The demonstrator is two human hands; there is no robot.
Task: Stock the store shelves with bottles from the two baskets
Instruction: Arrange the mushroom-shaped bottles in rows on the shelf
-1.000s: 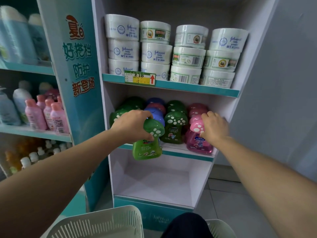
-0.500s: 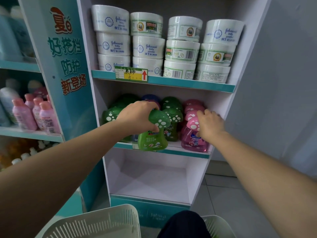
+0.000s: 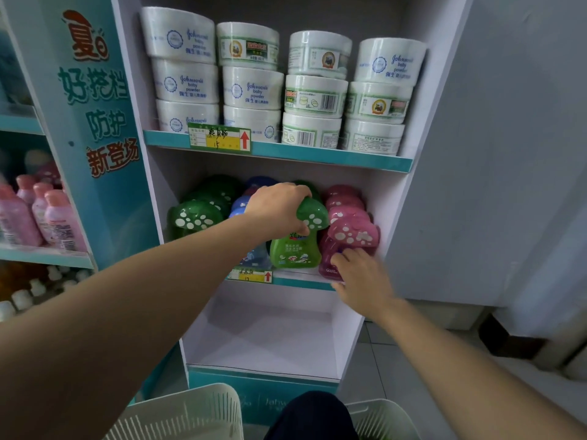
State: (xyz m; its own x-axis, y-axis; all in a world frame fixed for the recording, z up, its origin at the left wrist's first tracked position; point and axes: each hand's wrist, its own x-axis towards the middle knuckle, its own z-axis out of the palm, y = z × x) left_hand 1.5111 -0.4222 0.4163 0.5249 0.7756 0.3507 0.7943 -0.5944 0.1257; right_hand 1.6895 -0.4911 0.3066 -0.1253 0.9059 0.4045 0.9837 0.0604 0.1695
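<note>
Head view: L hand (image 3: 279, 208) clamped over the green bottle (image 3: 297, 249) cap, seating it upright at the front of the middle shelf (image 3: 301, 282), just beside the pink bottle (image 3: 352, 236). R hand (image 3: 362, 281) touches the pink one low down, grip unclear. Next, prob.: release, reach into the baskets (image 3: 190, 414).

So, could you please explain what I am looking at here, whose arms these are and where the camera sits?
There is no machine here. A person wears a camera on the head, and it looks down at their own arms. The left hand grips the cap of a green bottle at the front of the middle shelf. The right hand touches a pink bottle beside it. White tubs are stacked on the shelf above. A pale basket and a second basket show at the bottom.
</note>
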